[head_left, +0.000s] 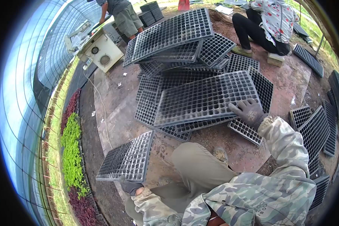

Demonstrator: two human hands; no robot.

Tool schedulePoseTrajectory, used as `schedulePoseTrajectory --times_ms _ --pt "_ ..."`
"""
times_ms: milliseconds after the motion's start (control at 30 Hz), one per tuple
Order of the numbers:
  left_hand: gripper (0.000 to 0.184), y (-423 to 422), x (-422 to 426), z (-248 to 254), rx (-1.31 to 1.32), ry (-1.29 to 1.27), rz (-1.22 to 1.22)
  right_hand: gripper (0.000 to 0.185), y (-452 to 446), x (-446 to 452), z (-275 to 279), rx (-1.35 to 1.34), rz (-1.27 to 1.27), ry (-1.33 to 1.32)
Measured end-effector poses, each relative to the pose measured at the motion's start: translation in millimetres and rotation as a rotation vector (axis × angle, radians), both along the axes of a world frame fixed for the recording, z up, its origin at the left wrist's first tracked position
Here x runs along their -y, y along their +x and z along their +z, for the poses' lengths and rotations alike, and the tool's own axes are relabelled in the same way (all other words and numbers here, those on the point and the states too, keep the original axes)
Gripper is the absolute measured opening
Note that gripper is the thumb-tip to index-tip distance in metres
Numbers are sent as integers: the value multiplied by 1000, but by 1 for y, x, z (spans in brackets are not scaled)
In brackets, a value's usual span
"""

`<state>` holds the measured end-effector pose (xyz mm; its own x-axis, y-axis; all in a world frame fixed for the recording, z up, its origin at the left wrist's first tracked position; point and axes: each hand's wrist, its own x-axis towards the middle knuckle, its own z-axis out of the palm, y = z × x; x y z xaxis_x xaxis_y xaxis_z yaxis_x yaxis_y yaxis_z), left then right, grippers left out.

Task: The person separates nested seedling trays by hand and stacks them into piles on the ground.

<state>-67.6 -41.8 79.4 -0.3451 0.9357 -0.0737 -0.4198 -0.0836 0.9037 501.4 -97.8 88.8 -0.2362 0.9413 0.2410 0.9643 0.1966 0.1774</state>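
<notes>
My left hand [130, 185], in a dark glove, is closed on the lower edge of a black seedling tray [126, 158]. That tray is tilted, off to the left of the pile, and the glove's underside is hidden. Farther right, my gloved right hand [249, 112] grips the near right corner of another black seedling tray [207, 98], its visible fingers resting over the cells. This second tray slants across a loose heap of similar trays [147, 100]. Behind it, more trays [173, 34] are stacked crookedly on top of one another.
A person in shorts [126, 19] stands at the back left near a white machine [101, 52]. Another person [275, 22] sits at the back right. More trays [316, 130] lean at the right. Green plants [71, 150] line the left side. A cable [101, 98] crosses the ground.
</notes>
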Motion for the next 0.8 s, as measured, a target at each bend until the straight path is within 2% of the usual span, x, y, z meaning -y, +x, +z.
schedulePoseTrajectory --times_ms 33,100,167,233,300,333,367,433,500,567,633,700,767,800 --pt "58 1 1 6 -2 15 5 57 14 1 -21 -5 -68 -61" --pt "58 6 2 19 -9 47 11 56 35 0 -63 -38 -118 -23" --pt "60 -1 -14 43 267 -68 -93 54 46 -14 -99 -77 -168 13" --pt "42 75 -15 106 43 71 10 52 51 -29 -126 -58 -303 45" --pt "40 89 -45 111 -11 151 134 50 51 -46 -141 -92 -387 -20" --pt "37 105 -51 126 2 163 68 50 52 -51 -147 -146 -459 -70" --pt "37 114 -69 126 -18 269 113 49 52 -54 -153 -199 -529 -121" --pt "37 160 -83 160 56 274 -76 48 49 -52 -155 -226 -555 -146" --pt "37 182 -112 174 -16 285 -259 56 38 -37 -143 -264 -563 -20" --pt "36 238 -122 207 183 277 -445 67 30 -16 -137 -423 -574 41" --pt "36 275 -157 217 100 400 -460 69 24 14 -139 -501 -586 63" --pt "36 303 -226 212 71 397 -649 65 18 47 -151 -622 -647 89" --pt "37 351 -272 206 -604 593 -324 62 13 80 -157 -673 -713 48" --pt "38 377 -277 216 -119 446 -550 62 9 94 -166 -667 -736 45"
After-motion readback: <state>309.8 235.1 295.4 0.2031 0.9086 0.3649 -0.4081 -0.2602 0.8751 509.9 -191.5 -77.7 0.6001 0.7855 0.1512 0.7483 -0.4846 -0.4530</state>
